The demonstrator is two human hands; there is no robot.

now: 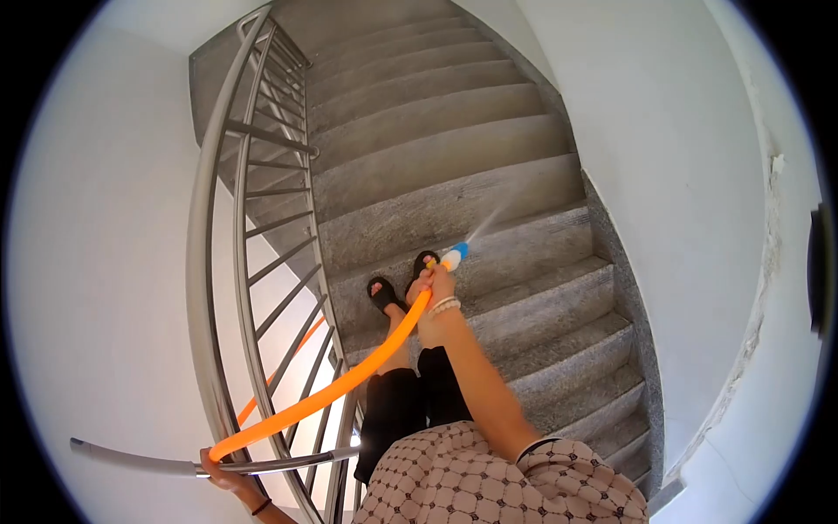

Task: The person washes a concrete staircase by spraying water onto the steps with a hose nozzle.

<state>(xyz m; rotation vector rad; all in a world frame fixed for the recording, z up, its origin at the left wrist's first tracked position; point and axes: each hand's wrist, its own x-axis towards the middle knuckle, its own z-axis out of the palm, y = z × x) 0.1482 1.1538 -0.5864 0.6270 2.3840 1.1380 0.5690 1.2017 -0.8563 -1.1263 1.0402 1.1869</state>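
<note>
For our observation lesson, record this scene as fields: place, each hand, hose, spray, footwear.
Place: grey stairs beside a metal railing
Right hand: around the orange hose, behind its blue-and-white nozzle
Left hand: at the hose near the railing; grip partly hidden
Hose: crosses the railing
Spray: from nozzle toward steps
Footwear: black open-toed sandals

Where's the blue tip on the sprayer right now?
In the head view, the blue tip is slightly right of the middle, just beyond the right hand, on the white nozzle at the orange hose's end.
</note>
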